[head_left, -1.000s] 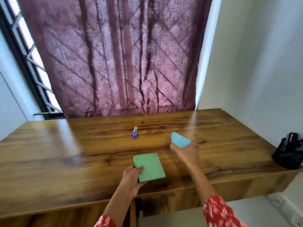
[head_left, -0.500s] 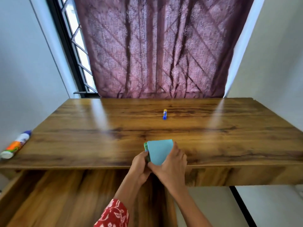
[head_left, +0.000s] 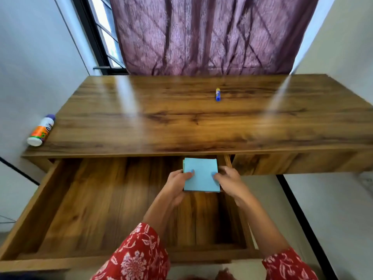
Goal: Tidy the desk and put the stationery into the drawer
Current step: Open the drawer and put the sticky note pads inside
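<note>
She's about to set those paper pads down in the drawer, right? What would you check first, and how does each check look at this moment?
1. Wooden drawer pulled out far enough: ok, its floor is exposed.
2. Stack of square paper pads, blue on top, held securely: ok, left hand and right hand grip its two sides.
3. Stack over the drawer, not the wooden desk top: ok, near the drawer's right back corner.
4. Drawer floor below the stack free: cannot tell, the pads and hands hide it.
5. Green pad under the blue one aligned: cannot tell, only a thin edge shows.
6. Desk cleared: not ok, the small blue and yellow stick and the white and orange bottle lie there.
</note>
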